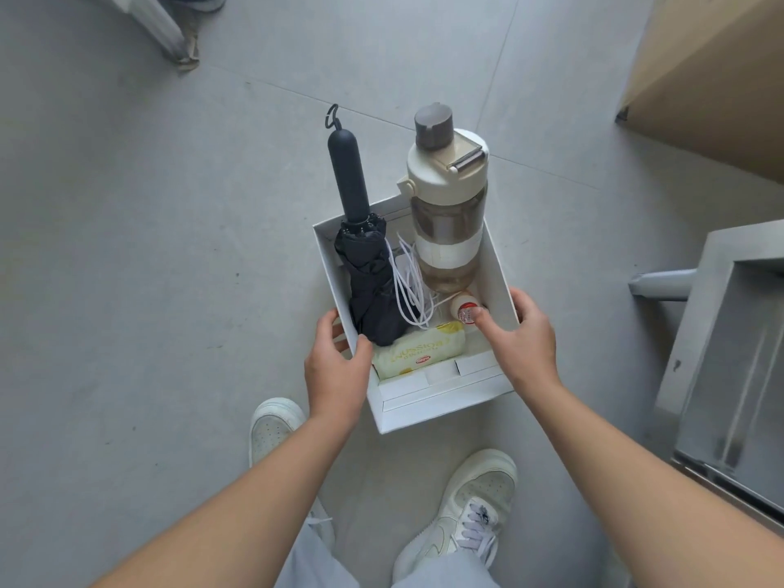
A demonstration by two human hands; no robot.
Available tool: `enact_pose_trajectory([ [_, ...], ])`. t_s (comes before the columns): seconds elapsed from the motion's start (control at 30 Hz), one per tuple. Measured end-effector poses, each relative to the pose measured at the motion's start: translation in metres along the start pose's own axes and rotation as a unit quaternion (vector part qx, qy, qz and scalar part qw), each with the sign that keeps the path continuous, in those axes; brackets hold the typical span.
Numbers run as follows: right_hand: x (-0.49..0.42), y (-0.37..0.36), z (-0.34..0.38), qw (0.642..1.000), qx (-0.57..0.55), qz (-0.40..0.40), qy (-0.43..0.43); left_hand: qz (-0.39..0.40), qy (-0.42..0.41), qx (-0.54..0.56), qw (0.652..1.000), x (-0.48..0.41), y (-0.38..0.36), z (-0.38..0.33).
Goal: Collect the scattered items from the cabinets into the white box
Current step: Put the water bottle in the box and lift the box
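White box (pixel 441 403), left hand (pixel 337 373) fingers (pixel 329 329) gripping left wall, right hand (pixel 526 341) fingers (pixel 525 302) gripping right wall

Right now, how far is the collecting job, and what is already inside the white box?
Done: a black folded umbrella, a clear water bottle with cream lid, a white cable, a small red-capped bottle and a pale yellow soft pack are in the white cardboard box. In hand: the left grip and right grip hold the box's side walls. Left: unclear; no loose item shows on the grey floor.
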State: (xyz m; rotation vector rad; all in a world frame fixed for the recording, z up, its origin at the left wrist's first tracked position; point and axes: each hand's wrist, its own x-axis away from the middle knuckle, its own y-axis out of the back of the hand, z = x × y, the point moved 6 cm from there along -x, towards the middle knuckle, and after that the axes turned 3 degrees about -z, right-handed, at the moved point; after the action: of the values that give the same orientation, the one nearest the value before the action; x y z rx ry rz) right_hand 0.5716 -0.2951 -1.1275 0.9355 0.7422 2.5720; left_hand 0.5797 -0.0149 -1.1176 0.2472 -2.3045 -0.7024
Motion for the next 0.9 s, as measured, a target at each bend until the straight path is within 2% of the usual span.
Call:
enact_pose_trajectory([
  [0.27,-0.004,0.004,0.004,0.999,-0.043,-0.029,-0.014,-0.008,-0.003,0.005,1.0,-0.006,0.008,-0.005],
  [0.6,-0.017,0.002,-0.004,0.995,-0.08,-0.024,-0.049,0.033,0.093,0.092,0.991,-0.011,-0.002,0.015],
  [0.9,-0.002,0.003,0.001,0.999,0.007,-0.042,0.005,0.029,0.017,0.067,0.997,-0.013,0.014,0.004],
])
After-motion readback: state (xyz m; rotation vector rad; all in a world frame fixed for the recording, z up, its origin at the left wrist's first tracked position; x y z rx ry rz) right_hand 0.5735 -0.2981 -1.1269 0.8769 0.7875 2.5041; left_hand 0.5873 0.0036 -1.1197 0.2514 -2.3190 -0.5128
